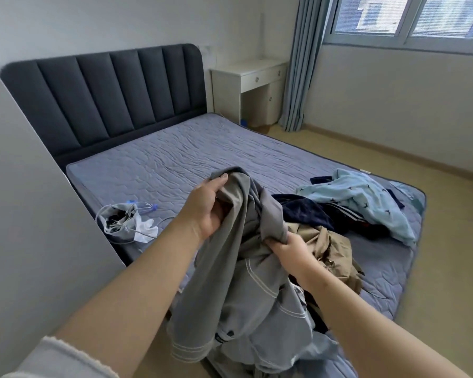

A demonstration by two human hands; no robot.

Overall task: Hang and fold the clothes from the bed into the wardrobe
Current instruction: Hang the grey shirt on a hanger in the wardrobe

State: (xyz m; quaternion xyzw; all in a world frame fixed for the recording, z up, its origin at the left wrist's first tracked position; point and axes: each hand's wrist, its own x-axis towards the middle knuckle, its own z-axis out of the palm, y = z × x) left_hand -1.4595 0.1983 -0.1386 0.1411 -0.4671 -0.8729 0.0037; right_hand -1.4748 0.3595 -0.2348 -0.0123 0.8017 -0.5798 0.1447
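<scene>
A grey denim garment (238,290) with white stitching hangs above the foot of the bed (175,159). My left hand (205,208) grips its upper edge, fingers curled round the fabric. My right hand (287,248) holds a bunched fold of it lower down. Behind it on the mattress lie a tan garment (331,249), a dark navy one (306,211) and a light blue patterned one (366,197). The wardrobe's pale side panel (25,200) fills the left.
Wire hangers with a pale garment (129,222) lie on the mattress's left side. A dark padded headboard (107,96) is at the back. A white desk (251,88) and blue curtain (303,64) stand by the window. Tan floor (434,241) runs along the bed's right.
</scene>
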